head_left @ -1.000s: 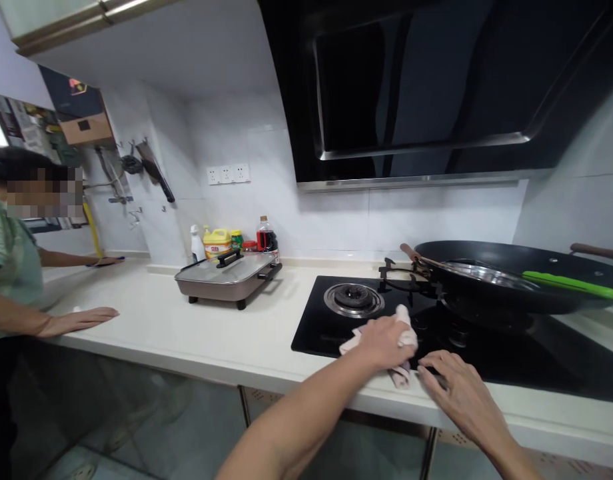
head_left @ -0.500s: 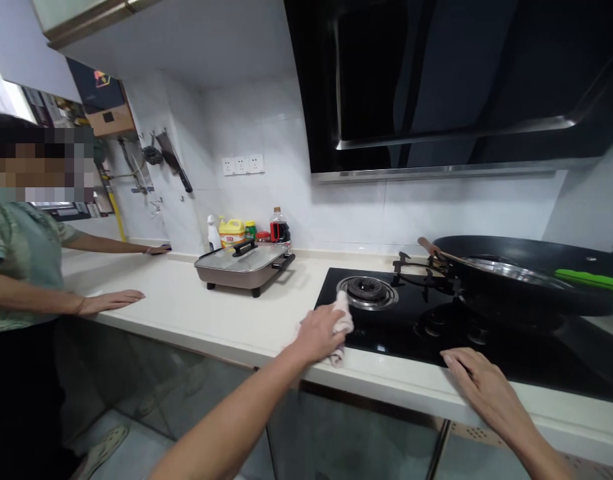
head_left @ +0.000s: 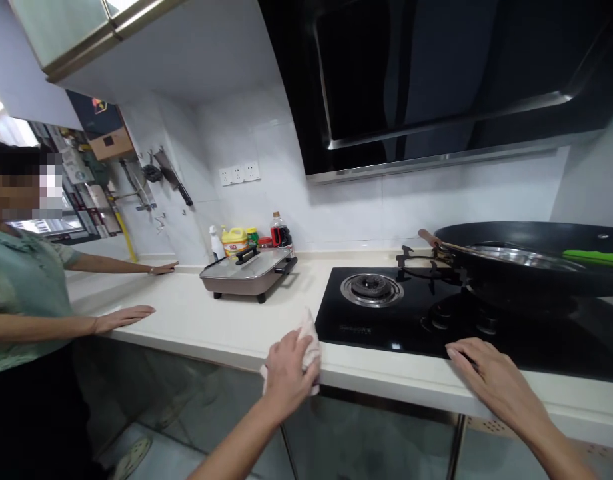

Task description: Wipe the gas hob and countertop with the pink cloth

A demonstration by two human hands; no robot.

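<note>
Head view. Left hand grasping a pale cloth, fingers bent over it; cloth bunched at the front edge of the white counter, just left of the cooktop's near corner. One tip pokes up past the fingers, a fold shows below the thumb; the hand covers the rest. Right hand released, fingers loosely bent, at the front edge of the black cooktop, well apart from the cloth.

Surroundings: left burner uncovered, its ring in plain sight. Pan support behind and to the right of it, close to the wok. Large dark wok takes up the right side and blocks the view of what lies under it; shiny metal piece and green-handled utensil inside. Control knobs between wok and right hand.

Lidded rectangular pan stands on the counter beyond the left hand, occupying the stretch before the wall. Behind it, close together: white spray bottle, yellow jug, dark bottle. Range hood overhangs the cooktop. Cleaver hangs on the wall. Far left, another person, both palms on the counter.
</note>
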